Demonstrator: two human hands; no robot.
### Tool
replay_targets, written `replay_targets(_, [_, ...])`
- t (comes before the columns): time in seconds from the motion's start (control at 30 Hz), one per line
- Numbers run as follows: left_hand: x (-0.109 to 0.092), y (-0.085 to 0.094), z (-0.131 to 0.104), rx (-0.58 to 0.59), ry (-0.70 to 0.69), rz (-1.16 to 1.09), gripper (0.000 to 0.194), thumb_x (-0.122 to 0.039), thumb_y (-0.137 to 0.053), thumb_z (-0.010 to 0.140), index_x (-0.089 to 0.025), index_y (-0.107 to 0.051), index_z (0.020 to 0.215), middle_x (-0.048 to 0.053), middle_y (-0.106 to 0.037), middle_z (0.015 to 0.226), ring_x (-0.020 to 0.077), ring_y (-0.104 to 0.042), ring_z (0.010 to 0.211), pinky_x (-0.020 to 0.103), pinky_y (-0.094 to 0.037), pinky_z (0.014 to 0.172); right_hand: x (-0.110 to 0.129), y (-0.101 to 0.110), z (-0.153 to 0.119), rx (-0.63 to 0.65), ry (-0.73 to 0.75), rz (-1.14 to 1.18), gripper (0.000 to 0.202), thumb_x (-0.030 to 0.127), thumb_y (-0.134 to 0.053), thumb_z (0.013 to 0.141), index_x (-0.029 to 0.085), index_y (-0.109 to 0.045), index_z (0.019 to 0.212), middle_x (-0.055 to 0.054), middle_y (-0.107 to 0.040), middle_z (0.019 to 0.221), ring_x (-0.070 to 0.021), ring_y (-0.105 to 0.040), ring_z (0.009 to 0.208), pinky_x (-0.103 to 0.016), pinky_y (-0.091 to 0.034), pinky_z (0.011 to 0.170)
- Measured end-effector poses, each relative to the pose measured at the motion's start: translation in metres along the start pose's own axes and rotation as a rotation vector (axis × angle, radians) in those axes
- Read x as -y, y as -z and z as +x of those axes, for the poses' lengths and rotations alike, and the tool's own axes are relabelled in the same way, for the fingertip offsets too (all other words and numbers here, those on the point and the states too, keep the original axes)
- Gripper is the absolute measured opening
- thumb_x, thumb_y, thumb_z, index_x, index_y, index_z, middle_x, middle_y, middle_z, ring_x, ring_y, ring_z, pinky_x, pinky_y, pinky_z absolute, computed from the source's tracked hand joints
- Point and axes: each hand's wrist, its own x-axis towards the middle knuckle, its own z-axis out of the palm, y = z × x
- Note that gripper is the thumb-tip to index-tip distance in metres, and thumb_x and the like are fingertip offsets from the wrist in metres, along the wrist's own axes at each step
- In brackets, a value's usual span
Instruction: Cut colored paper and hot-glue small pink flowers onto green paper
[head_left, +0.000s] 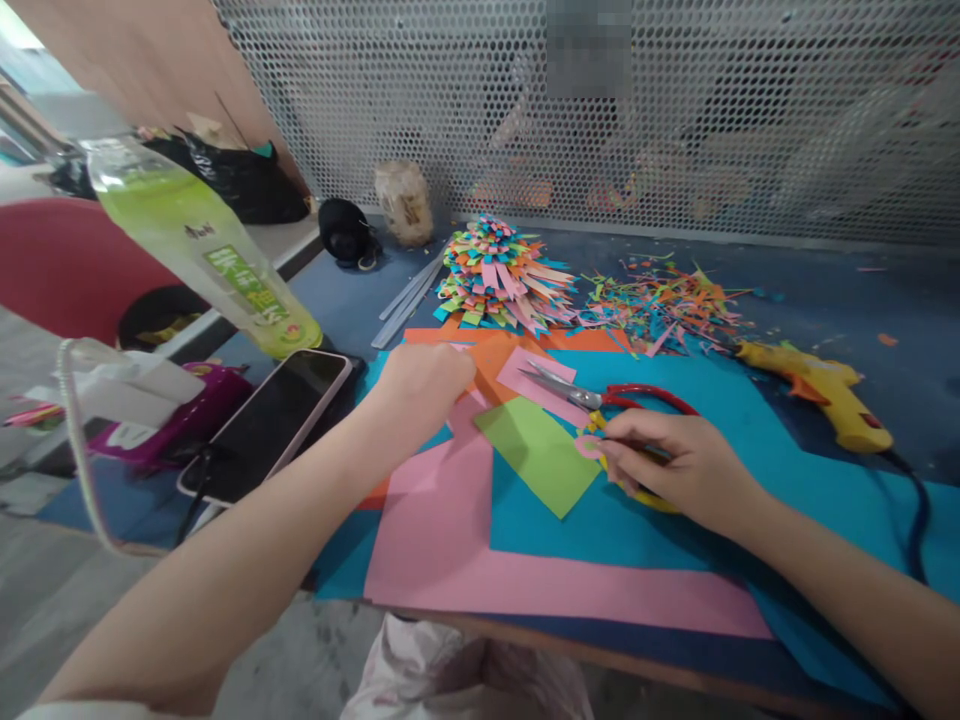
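My left hand (pixel 431 385) is closed with knuckles up, over orange and pink paper on the left; its fingertips and anything in them are hidden. Between the fingertips of my right hand (pixel 675 455) is a small pink paper curl (pixel 589 446). Scissors (pixel 574 388) with one red and one yellow handle lie behind and under that hand, blades pointing left. Between the hands lie a green paper piece (pixel 544 455) and a small pink paper piece (pixel 525 372). Below them spread a large pink sheet (pixel 435 530) and blue sheets (pixel 600 525).
Behind stands a cone of layered coloured paper strips (pixel 502 275), beside a heap of paper shreds (pixel 667 305). A yellow glue gun (pixel 825 390) lies right, its cord trailing. At left are a phone (pixel 274 425), a drink bottle (pixel 202 250) and glue sticks (pixel 409 300).
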Motion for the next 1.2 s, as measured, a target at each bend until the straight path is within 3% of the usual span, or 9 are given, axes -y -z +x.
replay_targets(0.17, [0.002,0.005,0.001,0.01,0.018,0.027,0.043,-0.003,-0.039,0.082,-0.018,-0.068,0.109,0.011,-0.072,0.079,0.0286,-0.07,0.086,0.031,-0.048,0.065,0.003,0.0,0.001,0.001,0.02,-0.024,0.035,0.052,-0.059,0.085,0.021,-0.058,0.069,0.001,-0.058,0.053,-0.0098,-0.053,0.044,-0.022,-0.042,0.046])
replay_targets(0.3, [0.003,0.01,0.003,0.02,0.044,-0.008,0.043,-0.003,-0.038,0.083,-0.016,-0.065,0.113,0.014,-0.073,0.088,0.0315,-0.07,0.088,0.033,-0.049,0.064,0.003,0.0,0.001,-0.004,0.04,-0.037,0.035,0.05,-0.058,0.086,0.021,-0.057,0.067,0.002,-0.057,0.052,-0.0097,-0.053,0.044,-0.022,-0.042,0.047])
replay_targets(0.53, [0.011,0.008,0.012,-0.097,0.123,-0.052,0.038,-0.02,-0.043,0.092,-0.018,-0.053,0.129,0.013,-0.071,0.107,0.0275,-0.069,0.096,0.03,-0.051,0.069,0.004,0.0,0.001,0.0,0.035,-0.029,0.034,0.049,-0.059,0.086,0.022,-0.055,0.065,0.003,-0.055,0.05,-0.0105,-0.054,0.044,-0.024,-0.044,0.048])
replay_targets(0.67, [0.007,0.013,0.005,-0.002,0.13,-0.069,0.038,-0.021,-0.042,0.093,-0.019,-0.053,0.13,0.012,-0.072,0.106,0.0273,-0.069,0.096,0.03,-0.051,0.069,0.005,0.0,0.002,0.003,0.053,-0.035,0.035,0.049,-0.057,0.086,0.021,-0.055,0.065,0.003,-0.057,0.051,-0.0094,-0.052,0.043,-0.022,-0.042,0.046])
replay_targets(0.8, [0.001,0.011,-0.005,0.028,0.08,-0.04,0.034,-0.018,-0.045,0.09,-0.019,-0.062,0.119,0.013,-0.072,0.095,0.0302,-0.07,0.089,0.03,-0.049,0.064,0.003,0.0,0.002,0.01,0.056,-0.025,0.033,0.046,-0.057,0.087,0.021,-0.055,0.066,0.002,-0.057,0.052,-0.0096,-0.053,0.043,-0.023,-0.043,0.046])
replay_targets(0.97, [0.001,0.001,-0.002,-0.036,0.027,0.005,0.048,-0.006,-0.041,0.084,-0.022,-0.06,0.125,0.01,-0.07,0.077,0.0286,-0.071,0.079,0.031,-0.046,0.062,0.002,-0.001,0.002,0.009,0.035,-0.022,0.034,0.049,-0.057,0.086,0.021,-0.054,0.066,0.003,-0.055,0.052,-0.0101,-0.055,0.043,-0.023,-0.044,0.046])
replay_targets(1.2, [-0.003,0.007,0.001,0.006,-0.02,0.021,0.045,0.001,-0.036,0.081,-0.012,-0.061,0.117,0.013,-0.072,0.086,0.0294,-0.07,0.088,0.031,-0.045,0.061,0.006,0.0,0.002,0.01,0.059,-0.07,0.033,0.046,-0.056,0.087,0.021,-0.055,0.066,0.003,-0.056,0.051,-0.0094,-0.054,0.043,-0.021,-0.042,0.046])
